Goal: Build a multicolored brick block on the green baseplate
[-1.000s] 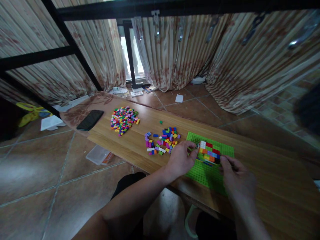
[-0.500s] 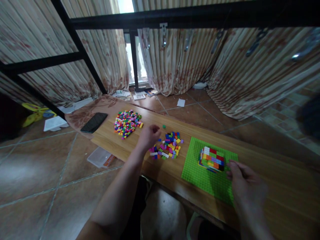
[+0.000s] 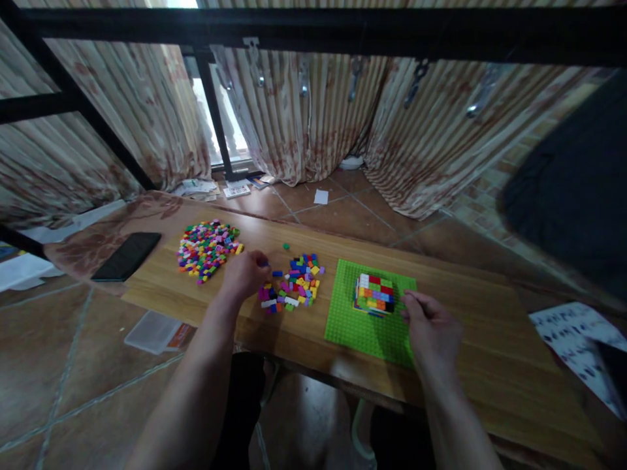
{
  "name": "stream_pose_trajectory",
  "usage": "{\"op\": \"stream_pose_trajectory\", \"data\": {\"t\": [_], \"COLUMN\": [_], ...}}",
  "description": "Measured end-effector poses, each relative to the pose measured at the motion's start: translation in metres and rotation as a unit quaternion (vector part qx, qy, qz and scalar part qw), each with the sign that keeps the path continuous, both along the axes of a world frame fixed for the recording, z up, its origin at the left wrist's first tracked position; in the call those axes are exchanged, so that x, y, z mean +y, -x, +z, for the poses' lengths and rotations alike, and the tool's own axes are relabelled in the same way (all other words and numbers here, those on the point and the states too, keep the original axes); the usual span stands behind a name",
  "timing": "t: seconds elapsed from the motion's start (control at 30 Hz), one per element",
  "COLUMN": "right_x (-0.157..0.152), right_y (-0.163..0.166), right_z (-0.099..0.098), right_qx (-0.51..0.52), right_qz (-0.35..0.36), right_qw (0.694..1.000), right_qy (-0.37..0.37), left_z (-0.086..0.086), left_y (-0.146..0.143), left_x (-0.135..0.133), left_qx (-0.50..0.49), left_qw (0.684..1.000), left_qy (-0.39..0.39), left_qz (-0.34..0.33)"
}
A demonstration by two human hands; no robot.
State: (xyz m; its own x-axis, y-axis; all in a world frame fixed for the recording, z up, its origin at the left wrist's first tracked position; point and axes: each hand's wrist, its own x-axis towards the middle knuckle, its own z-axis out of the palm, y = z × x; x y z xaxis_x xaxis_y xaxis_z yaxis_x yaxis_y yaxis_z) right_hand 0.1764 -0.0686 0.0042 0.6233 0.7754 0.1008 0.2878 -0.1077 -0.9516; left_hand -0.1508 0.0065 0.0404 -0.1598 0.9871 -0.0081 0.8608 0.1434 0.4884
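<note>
My left hand (image 3: 246, 274) is closed in a pinch just left of a small spread of loose toy building bricks (image 3: 302, 282). A bit of dark blue shows at its fingertips, too small to make out. My right hand (image 3: 434, 323) is also pinched, beside the right end of a multicoloured brick block (image 3: 375, 294); what its fingers hold, if anything, is hidden. That block stands on a green studded baseplate (image 3: 343, 320), and the right fingertips hover over the plate's right edge. A single green brick (image 3: 286, 246) lies behind the loose bricks.
A larger brick heap (image 3: 208, 248) lies on the wooden table (image 3: 470, 313), left of my left hand. Farther left is a black flat object (image 3: 127, 256). A clear plastic box (image 3: 151, 331) sits on the floor. A black metal bar (image 3: 313, 29) crosses above, before curtains.
My view has turned right, so everything sits farther left and a printed sheet shows at right. My left hand has drawn slightly left and nearer. The right hand stays beside the block.
</note>
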Motion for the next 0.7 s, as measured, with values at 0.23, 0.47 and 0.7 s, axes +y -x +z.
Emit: {"op": "stream_pose_trajectory", "data": {"t": [0.23,0.47,0.7], "right_x": [0.0,-0.001,-0.001], "right_y": [0.001,0.0,-0.001], "right_z": [0.003,0.005,0.006], "right_qx": [0.013,0.016,0.031], "right_qz": [0.009,0.003,0.017], "right_qw": [1.0,0.999,0.999], "right_qy": [-0.027,-0.032,-0.042], "left_z": [-0.006,-0.017,-0.025], "left_y": [-0.075,-0.133,-0.139], "left_x": [-0.018,-0.041,-0.044], "left_qx": [-0.452,-0.509,-0.449], "left_qw": [0.877,0.83,0.862], "left_qy": [-0.028,0.006,-0.033], "left_qz": [-0.163,-0.227,-0.231]}}
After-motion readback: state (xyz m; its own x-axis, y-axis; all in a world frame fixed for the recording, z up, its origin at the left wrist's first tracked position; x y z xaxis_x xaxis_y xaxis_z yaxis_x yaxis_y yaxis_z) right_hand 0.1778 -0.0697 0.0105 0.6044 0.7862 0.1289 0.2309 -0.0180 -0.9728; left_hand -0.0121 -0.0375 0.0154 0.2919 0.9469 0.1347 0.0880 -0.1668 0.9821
